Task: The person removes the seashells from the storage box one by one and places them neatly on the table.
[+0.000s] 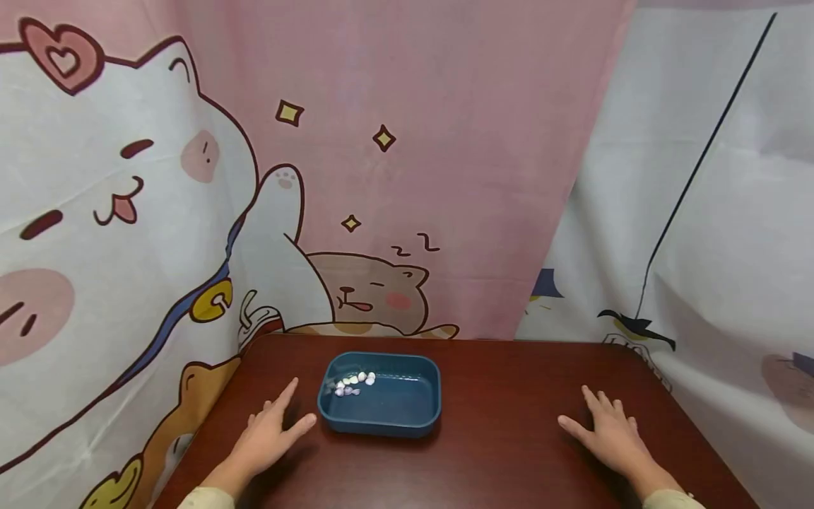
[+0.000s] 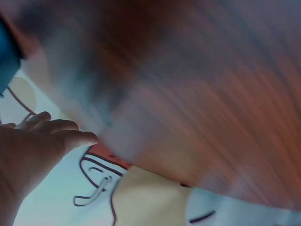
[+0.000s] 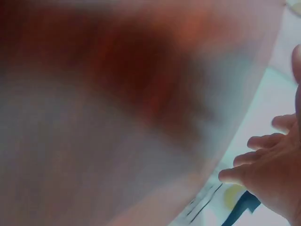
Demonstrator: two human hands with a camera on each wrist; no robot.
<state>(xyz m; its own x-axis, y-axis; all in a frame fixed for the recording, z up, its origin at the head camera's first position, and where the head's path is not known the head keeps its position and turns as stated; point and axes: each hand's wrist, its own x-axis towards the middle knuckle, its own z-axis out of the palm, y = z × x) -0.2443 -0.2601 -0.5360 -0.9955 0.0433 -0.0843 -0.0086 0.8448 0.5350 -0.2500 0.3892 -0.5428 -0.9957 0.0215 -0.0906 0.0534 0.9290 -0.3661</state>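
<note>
A dark blue rectangular tray (image 1: 407, 422) with raised walls sits on the table, left of centre. Several small whitish and pale purple pieces (image 1: 352, 384) lie inside it, gathered toward its left end. Just left of the tray is my left hand (image 1: 263, 442), its fingers spread and thumb pointing at the tray wall, holding nothing. My right hand (image 1: 607, 433) is over the right part of the table, well apart from the tray, fingers extended and palm free. In the wrist views the left hand (image 2: 37, 141) and right hand (image 3: 270, 165) both show loose, extended fingers.
The glossy reddish-brown table (image 1: 502, 396) reaches back to a printed curtain (image 1: 445, 141) with cartoon animals. More white curtain (image 1: 718, 212) hangs along the right side, and the left side is curtained too. A corner of the tray (image 2: 7, 59) shows in the left wrist view.
</note>
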